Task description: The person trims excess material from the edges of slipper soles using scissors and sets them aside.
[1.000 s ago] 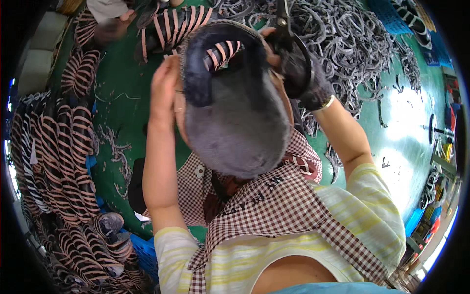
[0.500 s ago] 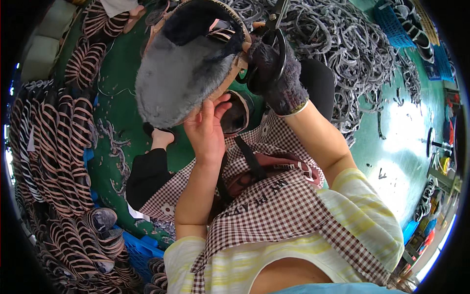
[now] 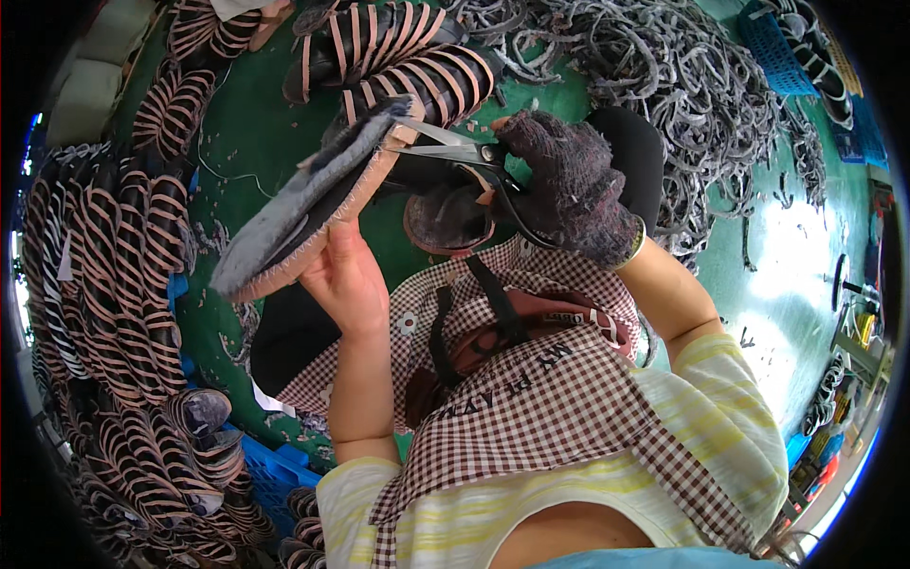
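My bare left hand [image 3: 349, 284] grips a fur-lined slipper [image 3: 270, 232] by its lower side. The slipper is turned edge-on, showing grey fur, a tan stitched border and a dark side. In my right hand [image 3: 578, 190], which wears a dark knitted glove, is a pair of scissors [image 3: 445, 149] with black handles. The blades are parted and reach the slipper's upper right end, at the tan edge. Just below the scissors, near my lap, lies another dark slipper [image 3: 450, 220] with a tan edge.
Striped black-and-tan slippers [image 3: 389, 47] lie on the green floor ahead. Stacks of similar slippers [image 3: 123, 284] line the left, with a blue crate [image 3: 275, 484] beside them. A large heap of grey fur strips [image 3: 673, 104] is at the far right, near a blue basket [image 3: 777, 52].
The slipper has tilted from facing me to edge-on and moved down and left. The scissors have swung left, their blades now at its edge. My left hand has shifted left.
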